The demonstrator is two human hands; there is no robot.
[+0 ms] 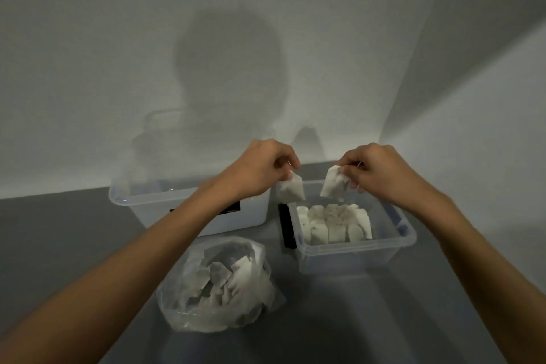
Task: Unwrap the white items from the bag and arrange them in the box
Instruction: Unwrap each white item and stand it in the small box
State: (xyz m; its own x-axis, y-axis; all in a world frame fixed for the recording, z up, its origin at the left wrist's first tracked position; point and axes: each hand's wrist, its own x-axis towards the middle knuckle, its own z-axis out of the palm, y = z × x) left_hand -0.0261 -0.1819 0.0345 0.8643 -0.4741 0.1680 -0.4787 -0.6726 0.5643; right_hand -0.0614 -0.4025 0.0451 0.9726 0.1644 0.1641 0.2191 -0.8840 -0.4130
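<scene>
Grey tabletop (384, 319), pale wall (118, 38) behind. Left hand (263, 168) pinching white item (292, 190), right hand (372, 170) pinching second white item (334, 185), both dangling just below fingers, over box (354, 257). Packed rows (334, 224) beneath right hand; bag (218, 284) under left forearm, well stocked. Roughly midway.

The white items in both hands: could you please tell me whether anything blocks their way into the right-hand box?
Nothing visible does: the left hand holds one white item, the right hand another, just above the lidless box.
</scene>
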